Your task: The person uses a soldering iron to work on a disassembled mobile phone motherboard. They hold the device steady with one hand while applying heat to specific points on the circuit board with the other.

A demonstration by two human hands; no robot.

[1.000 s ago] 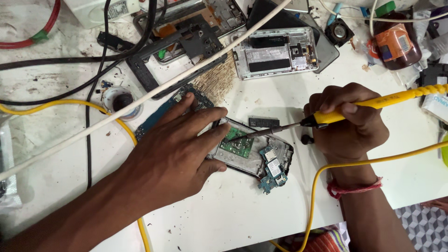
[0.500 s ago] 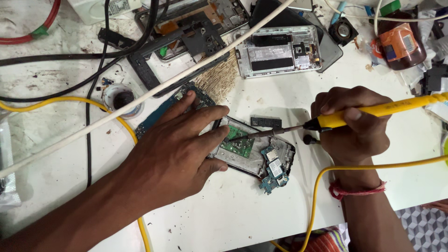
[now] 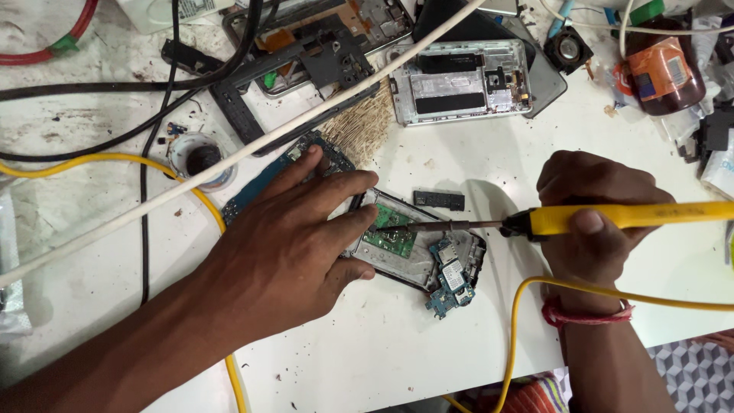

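Head view: the left hand [image 3: 287,245] lies flat on the opened phone [image 3: 417,252] at the centre of the white counter [image 3: 382,352], fingers spread and pressing it down, not closed around it. At three o'clock from the phone, the right hand [image 3: 592,222] has its grip clamped on a yellow soldering iron [image 3: 612,218], whose tip touches the green circuit board [image 3: 391,239]. A silver phone frame [image 3: 459,80] lies at twelve o'clock, a brown bottle [image 3: 661,73] at two o'clock.
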